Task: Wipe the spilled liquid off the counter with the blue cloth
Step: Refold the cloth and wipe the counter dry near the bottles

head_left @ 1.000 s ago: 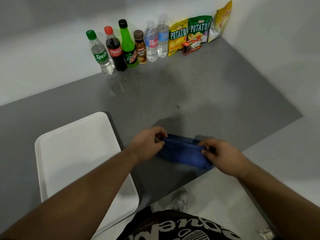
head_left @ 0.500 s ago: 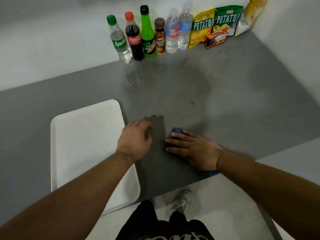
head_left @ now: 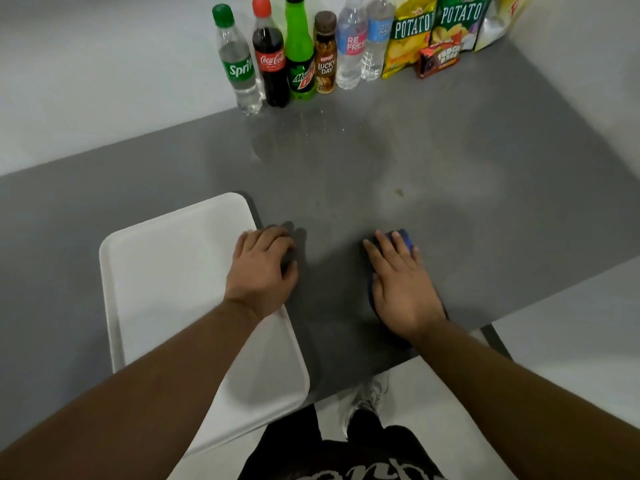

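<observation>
My right hand (head_left: 401, 289) lies flat, fingers straight, on the folded blue cloth (head_left: 404, 238) and presses it onto the grey counter (head_left: 485, 188). Only the cloth's far end and left edge show past my fingers. My left hand (head_left: 261, 268) rests with loosely curled fingers on the counter at the right edge of the white tray and holds nothing. Wet droplets and a shiny patch of spilled liquid (head_left: 298, 133) lie farther back, in front of the bottles. A small brown spot (head_left: 399, 192) sits ahead of the cloth.
A white tray (head_left: 166, 271) lies at the left near the counter's front edge. Several drink bottles (head_left: 298, 53) stand along the back wall, with chip bags (head_left: 436, 29) and a red snack box (head_left: 438, 60) to their right. The counter's front edge runs just behind my wrists.
Both hands let go of the cloth's ends. My right hand flattened on the cloth and slid it right and forward. My left hand moved left to the tray's edge.
</observation>
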`<state>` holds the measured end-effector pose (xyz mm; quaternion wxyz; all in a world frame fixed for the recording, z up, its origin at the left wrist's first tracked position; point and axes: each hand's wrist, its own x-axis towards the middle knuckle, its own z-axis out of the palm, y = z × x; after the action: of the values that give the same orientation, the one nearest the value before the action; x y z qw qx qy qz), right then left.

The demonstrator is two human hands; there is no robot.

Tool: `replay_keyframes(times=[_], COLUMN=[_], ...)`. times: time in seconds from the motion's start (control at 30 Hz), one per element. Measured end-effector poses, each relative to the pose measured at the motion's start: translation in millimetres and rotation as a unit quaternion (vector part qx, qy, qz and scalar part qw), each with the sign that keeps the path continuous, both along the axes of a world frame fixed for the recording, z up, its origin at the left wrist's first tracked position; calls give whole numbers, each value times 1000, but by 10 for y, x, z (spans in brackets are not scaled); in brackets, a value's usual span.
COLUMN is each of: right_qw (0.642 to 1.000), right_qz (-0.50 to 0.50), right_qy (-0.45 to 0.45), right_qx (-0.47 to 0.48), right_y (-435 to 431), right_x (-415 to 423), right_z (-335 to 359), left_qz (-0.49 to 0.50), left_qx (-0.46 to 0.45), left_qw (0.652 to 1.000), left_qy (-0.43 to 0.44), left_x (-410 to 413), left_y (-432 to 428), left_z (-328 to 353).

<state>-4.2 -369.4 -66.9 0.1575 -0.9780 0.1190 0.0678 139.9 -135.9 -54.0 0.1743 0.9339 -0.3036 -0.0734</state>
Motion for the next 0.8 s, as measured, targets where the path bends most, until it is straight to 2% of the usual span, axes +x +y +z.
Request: replay_keyframes(times=[0.13,0.27,0.37,0.47,0.57,0.67,0.73,0.8], right_qw=[998,995,999,996,990,997,1000,997], right_qz=[55,93,10,-86,-139,-72,21,69], right_qy=[1,18,28,25,-4,-22,-21,-17], right_qx=[1,-11,-14,-13,-13,-8,0,17], right_y=[531,374,-56,-267,-128,239,392,281], right_x=[-101,-603,-625,-145,404,557,366,127], right_z=[-6,11,48,54,56,57,59,46], left_qz=[-34,-44,-53,-66,-79,-86,-83,-75], left_qx=[-17,-16,-19,-25,-30,-41,-49,-55], left_qw=[999,998,998,997,995,994,994,993], left_qy=[-31,-40,-36,-38,-48,-51,-55,-65], left_x=[122,273,368,425,482,599,698,800], left_y=[9,19,35,38,39,40,46,65], left_z=[-51,-64,-49,-38,-48,-80,-104,-127])
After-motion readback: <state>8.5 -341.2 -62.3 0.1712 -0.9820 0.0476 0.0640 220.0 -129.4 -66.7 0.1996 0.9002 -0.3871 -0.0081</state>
